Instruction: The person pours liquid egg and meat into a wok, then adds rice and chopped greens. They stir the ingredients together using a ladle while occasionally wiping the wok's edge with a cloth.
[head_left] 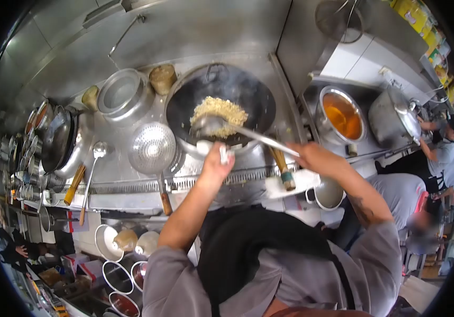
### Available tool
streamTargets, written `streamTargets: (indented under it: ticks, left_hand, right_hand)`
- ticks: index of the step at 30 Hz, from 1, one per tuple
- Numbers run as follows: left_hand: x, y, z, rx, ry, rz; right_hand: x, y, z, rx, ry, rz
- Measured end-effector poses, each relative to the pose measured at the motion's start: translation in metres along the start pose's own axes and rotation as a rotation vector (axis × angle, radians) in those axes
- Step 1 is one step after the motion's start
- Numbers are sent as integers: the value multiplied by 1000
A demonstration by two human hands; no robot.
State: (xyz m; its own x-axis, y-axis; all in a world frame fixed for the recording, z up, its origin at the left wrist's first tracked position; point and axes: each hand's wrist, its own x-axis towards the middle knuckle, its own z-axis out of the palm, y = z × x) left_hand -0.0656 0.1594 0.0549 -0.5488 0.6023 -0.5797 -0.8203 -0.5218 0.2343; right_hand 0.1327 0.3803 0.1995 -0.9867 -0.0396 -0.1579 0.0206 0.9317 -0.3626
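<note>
A black wok (258,100) sits on the stove, with pale yellow fried rice (217,107) heaped in its middle and light steam above. My right hand (315,157) is closed round the long handle of a metal ladle (261,138), whose bowl rests in the near side of the rice. At the wok's near edge, my left hand (217,165) is closed on the rim or handle, with a bit of white cloth (223,153) showing at the fingers. The exact grip is partly hidden.
Left of the wok lie a perforated skimmer (153,145), a metal pot (122,94) and another ladle (99,150). A bamboo brush (282,169) lies near my right forearm. On the right stand a pot of orange liquid (341,116) and a lidded stockpot (393,121); other people are beyond.
</note>
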Motion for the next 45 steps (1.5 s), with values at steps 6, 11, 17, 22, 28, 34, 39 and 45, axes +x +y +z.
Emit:
streamTargets:
  ticks: [6,11,17,22,28,34,39,45]
  left_hand:
    - [-40,-1,16,58,14,-108]
    - [-22,-49,-96,126,-232,-170]
    - [-4,3,-25,908,-347,532]
    - [-61,2,11,97,63,-182]
    - [16,-14,-89,103,-173,-247]
    - [5,3,-40,119,-10,-47]
    - [94,29,-46,197,-65,-74]
    - [99,18,-44,190,-19,-83]
  right_hand:
    - [12,25,-25,34,-155,9]
    - [40,15,3,-204,181,120]
    - [1,-21,-36,-109,89,12]
    - [-7,-4,-54,-28,-145,9]
    - [48,19,23,-287,248,184]
    - [15,-35,-15,479,389,217]
    - [57,-74,-19,1720,224,94]
    - [138,-16,95,1749,92,453]
